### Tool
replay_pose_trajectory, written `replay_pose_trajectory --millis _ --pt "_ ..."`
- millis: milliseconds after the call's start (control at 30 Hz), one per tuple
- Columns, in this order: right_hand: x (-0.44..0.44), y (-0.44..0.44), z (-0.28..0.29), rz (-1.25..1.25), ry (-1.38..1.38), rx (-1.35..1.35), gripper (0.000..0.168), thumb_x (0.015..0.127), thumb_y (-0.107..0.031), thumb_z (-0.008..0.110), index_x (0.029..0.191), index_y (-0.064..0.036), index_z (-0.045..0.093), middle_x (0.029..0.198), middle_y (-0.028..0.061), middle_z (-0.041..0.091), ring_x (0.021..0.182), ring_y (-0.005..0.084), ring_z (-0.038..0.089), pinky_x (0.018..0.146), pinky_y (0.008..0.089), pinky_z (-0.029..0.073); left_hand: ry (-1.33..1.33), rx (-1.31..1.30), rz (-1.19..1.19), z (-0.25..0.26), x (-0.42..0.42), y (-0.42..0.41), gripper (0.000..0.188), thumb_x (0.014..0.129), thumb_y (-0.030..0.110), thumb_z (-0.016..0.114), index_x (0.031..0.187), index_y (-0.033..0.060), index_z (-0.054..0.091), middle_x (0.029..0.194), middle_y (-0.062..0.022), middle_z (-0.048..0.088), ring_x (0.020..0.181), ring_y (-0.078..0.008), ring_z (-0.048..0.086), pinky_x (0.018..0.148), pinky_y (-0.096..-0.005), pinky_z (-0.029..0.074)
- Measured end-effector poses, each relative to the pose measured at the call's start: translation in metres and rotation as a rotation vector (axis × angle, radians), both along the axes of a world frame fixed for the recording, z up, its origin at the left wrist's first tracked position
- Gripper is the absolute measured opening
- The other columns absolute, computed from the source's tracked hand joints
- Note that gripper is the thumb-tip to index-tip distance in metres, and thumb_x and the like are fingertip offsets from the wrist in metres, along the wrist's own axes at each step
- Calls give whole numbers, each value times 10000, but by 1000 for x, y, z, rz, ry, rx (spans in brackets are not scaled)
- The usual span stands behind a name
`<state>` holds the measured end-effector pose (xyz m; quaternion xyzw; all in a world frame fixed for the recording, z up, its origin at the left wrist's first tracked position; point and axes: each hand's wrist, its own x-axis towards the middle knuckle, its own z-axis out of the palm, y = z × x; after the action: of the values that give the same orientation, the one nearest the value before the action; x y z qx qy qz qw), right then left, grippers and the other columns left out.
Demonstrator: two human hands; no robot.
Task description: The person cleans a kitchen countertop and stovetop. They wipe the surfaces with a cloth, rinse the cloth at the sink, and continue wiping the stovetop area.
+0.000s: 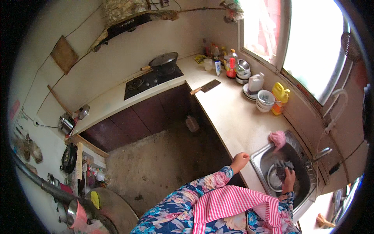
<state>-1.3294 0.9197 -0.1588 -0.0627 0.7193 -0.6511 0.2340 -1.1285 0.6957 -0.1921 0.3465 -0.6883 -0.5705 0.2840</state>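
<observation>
In the metal sink (257, 166), my right hand (288, 182) grips a dark, bunched cloth or scrubber (281, 173). Beneath it lies a pale round bowl (273, 178), partly covered by the cloth and my fingers. A greyish crumpled piece (285, 164) shows just beyond the hand; whether it is part of the same cloth, I cannot tell. My left hand (240, 161) is held over the counter edge to the left of the sink, its fingers curled in and nothing visible in them. A pink cloth (277, 138) hangs over the sink's far corner.
Right of the sink stands a faucet (323, 153). A cleaver (206, 87) rests on the pale counter (225, 112). Along the wall stand stacked bowls (264, 101), plates (247, 94) and a yellow jug (280, 98). A lidded wok (163, 62) sits on the cooktop (137, 84).
</observation>
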Motion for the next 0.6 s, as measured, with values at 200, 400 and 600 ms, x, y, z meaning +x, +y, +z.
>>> replay_pose_trajectory --millis 200,400,600 --pt "67 -106 14 228 -44 -427 253 815 -194 610 969 -6 541 832 48 581 661 132 554 581 262 455 91 53 181 -8 96 -103 151 775 114 572 867 7 629 797 -69 637 737 -153 595 676 -276 472" --pt "95 -207 25 284 232 -53 176 728 -68 655 762 -48 483 701 10 513 620 86 493 537 224 418 132 221 364 -4 208 -157 164 827 126 557 937 17 611 823 -34 618 727 -117 576 645 -249 460" --pt "137 -324 34 489 274 -17 175 705 -102 659 769 -27 515 699 23 521 620 120 502 546 266 426 189 389 738 -6 326 -167 181 831 159 586 941 19 617 853 -48 626 732 -132 585 662 -258 471"
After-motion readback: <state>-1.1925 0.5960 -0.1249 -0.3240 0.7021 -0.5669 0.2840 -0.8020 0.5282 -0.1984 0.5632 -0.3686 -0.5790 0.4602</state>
